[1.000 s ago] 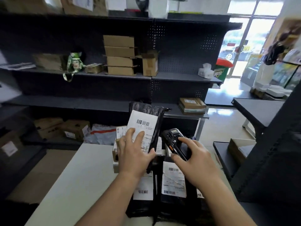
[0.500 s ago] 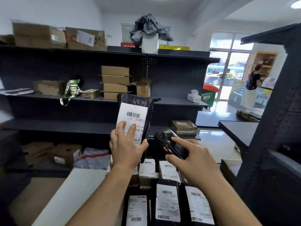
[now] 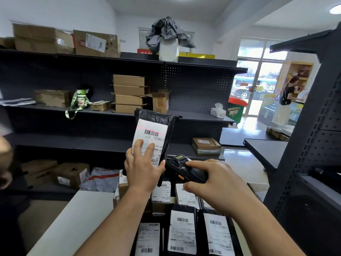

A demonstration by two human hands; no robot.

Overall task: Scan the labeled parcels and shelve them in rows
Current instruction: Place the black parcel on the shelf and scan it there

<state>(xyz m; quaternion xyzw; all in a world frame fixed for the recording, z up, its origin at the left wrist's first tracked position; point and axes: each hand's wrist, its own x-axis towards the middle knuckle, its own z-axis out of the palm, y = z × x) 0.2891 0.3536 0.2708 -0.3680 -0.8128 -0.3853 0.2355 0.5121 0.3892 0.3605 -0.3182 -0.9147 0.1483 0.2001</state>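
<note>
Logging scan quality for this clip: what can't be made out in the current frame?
Head view only.
Label text on the held parcel: too small to read; the left hand covers its lower part.
Screen of the scanner: too small; the right hand hides the rear of the body.
Front parcels: cut off by the bottom edge.
Blurred shape at the left edge: unidentifiable.

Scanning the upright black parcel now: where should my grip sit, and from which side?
Grip the black parcel at its lower end from the left, as the left hand does. Its barcode sits near the label's top, under the red scan line, so hold below it; the scanner in the right hand occupies the lower right.
</note>
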